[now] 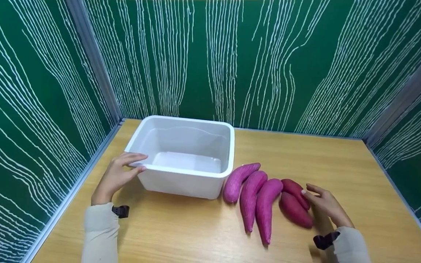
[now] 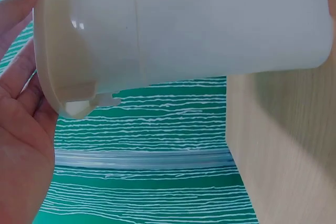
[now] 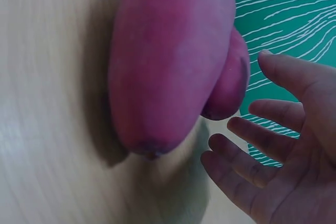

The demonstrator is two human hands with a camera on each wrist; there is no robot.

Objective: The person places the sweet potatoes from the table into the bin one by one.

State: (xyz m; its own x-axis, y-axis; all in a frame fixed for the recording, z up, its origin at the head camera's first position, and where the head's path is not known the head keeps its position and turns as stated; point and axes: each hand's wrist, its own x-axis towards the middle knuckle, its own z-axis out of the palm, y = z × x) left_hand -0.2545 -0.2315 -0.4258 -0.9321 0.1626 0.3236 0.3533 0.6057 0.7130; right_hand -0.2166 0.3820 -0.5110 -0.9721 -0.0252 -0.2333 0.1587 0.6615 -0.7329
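A white plastic bin (image 1: 186,182) stands upright, its open top showing a bare inside floor. My left hand (image 1: 121,173) is at the bin's near left corner, fingers fairly straight along the rim (image 2: 47,61). To the right of the bin lie three long purple sweet potatoes (image 1: 269,208), side by side. Two shorter red sweet potatoes (image 1: 295,210) lie next to them, one partly behind the other. Beside these red ones is my right hand (image 1: 325,204), palm toward them with fingers spread and nothing held. In the right wrist view, the nearer red sweet potato (image 3: 168,66) appears large.
The wooden table (image 1: 196,233) is enclosed at the back and sides by green panels (image 1: 199,73) with wavy white lines. Grey metal posts (image 1: 97,62) stand at the corners. A dark strap device (image 1: 121,212) sits on each wrist.
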